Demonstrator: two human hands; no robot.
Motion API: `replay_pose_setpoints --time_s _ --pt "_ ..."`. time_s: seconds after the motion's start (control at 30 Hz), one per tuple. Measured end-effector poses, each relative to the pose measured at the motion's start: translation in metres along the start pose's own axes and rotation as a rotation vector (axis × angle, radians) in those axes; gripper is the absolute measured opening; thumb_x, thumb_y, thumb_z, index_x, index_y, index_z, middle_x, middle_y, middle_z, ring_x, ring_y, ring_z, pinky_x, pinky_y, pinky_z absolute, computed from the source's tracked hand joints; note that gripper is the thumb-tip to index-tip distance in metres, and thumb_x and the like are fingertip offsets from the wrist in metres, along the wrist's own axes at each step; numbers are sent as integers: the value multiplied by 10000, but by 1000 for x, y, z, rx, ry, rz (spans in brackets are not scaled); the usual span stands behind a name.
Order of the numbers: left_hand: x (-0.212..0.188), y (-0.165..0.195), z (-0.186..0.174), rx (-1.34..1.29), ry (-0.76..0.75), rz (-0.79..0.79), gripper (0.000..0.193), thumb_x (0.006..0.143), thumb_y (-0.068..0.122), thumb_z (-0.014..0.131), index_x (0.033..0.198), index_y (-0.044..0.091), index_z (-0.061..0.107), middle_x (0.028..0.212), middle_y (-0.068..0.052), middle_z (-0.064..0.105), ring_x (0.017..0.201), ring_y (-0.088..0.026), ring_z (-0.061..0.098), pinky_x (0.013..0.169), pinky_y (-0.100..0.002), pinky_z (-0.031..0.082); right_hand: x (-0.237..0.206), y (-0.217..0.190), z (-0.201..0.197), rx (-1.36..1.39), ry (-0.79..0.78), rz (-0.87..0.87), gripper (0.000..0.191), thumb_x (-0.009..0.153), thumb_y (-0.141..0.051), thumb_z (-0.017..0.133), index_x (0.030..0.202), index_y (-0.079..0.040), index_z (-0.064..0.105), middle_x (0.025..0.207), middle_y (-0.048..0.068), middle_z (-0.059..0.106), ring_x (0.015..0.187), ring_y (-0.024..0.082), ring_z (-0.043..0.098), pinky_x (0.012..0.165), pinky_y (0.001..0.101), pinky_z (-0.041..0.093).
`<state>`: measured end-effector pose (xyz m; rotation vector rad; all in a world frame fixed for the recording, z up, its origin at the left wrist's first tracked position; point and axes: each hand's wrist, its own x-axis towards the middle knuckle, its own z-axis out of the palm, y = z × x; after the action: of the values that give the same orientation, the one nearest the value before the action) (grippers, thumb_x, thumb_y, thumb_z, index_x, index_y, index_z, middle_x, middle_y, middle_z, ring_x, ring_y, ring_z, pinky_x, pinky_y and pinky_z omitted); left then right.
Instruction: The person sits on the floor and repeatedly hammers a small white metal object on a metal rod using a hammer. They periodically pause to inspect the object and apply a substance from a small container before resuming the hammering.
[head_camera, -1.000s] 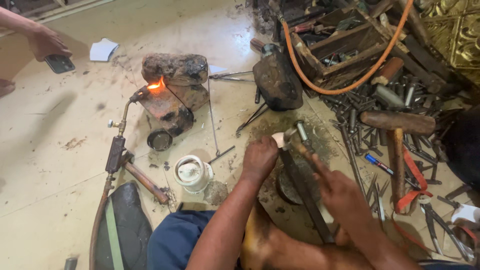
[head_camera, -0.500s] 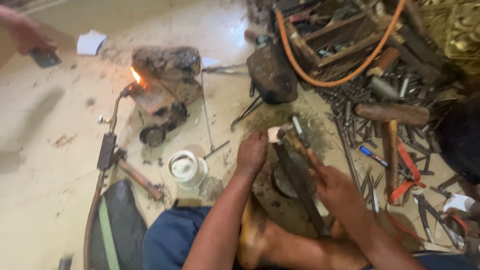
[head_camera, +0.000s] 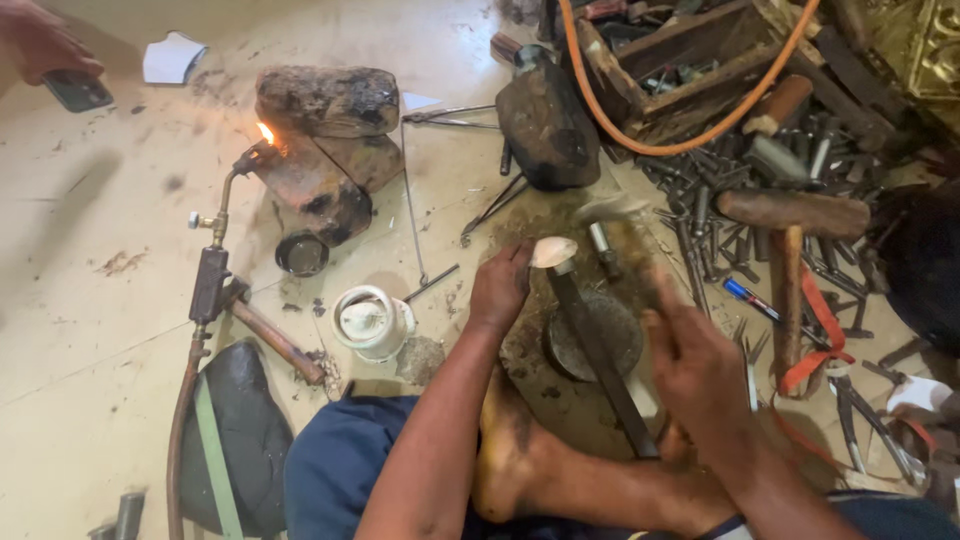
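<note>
My left hand (head_camera: 500, 290) pinches the top of the upright punch (head_camera: 600, 250), tip toward the round metal disc (head_camera: 592, 335). My right hand (head_camera: 700, 370) grips the hammer (head_camera: 590, 330), its long axis running from my hand up to the head. Disc looks barely worked; most striking remains.

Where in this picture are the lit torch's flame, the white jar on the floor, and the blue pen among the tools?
Torch flame (head_camera: 265, 132), head view, on the bright flame.
White jar (head_camera: 372, 322), head view, on its open top.
Blue pen (head_camera: 742, 296), head view, on the barrel's middle.
</note>
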<state>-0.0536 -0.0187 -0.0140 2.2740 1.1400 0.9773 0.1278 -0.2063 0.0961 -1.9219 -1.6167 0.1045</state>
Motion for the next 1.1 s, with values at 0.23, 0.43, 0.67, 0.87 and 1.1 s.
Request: replay_pose_setpoints --time_s 0.23,0.43,0.67,0.87,1.1 --pt "0 20 -7 103 33 -47 438 857 46 562 1276 47 686 1057 -214 706 859 -418 694 716 -487 558 -2 4 12 -66 -185 1 608 957 -201 659 1522 -302 462 741 176 613 660 407 621 631 518 496" --pt "8 36 12 441 -52 -132 150 947 62 548 1009 -10 664 818 -183 709 678 -348 706 591 -462 564 -2 2 11 -23 -182 -1 642 926 -163 645 1534 -254 459 754 192 625 660 425 625 623 531 489" --pt "9 24 12 366 -9 22 208 908 39 561 1074 -36 662 869 -214 700 632 -349 694 521 -452 553 -1 -5 -7 160 82 67 524 1011 -215 613 1511 -292 475 756 127 637 615 306 615 480 436 489" --pt "4 22 9 220 38 -35 311 856 38 580 1153 16 668 945 -208 710 794 -398 701 693 -499 561 0 -18 -11 -204 -138 -2 589 918 -223 707 1483 -293 559 729 150 648 602 321 631 591 466 515" --pt "2 24 9 49 115 -52 321 894 36 563 1194 40 676 994 -211 711 844 -416 689 760 -492 563 4 -20 -17 39 11 -10 557 945 -168 678 1481 -244 546 826 140 683 599 277 638 566 417 514"
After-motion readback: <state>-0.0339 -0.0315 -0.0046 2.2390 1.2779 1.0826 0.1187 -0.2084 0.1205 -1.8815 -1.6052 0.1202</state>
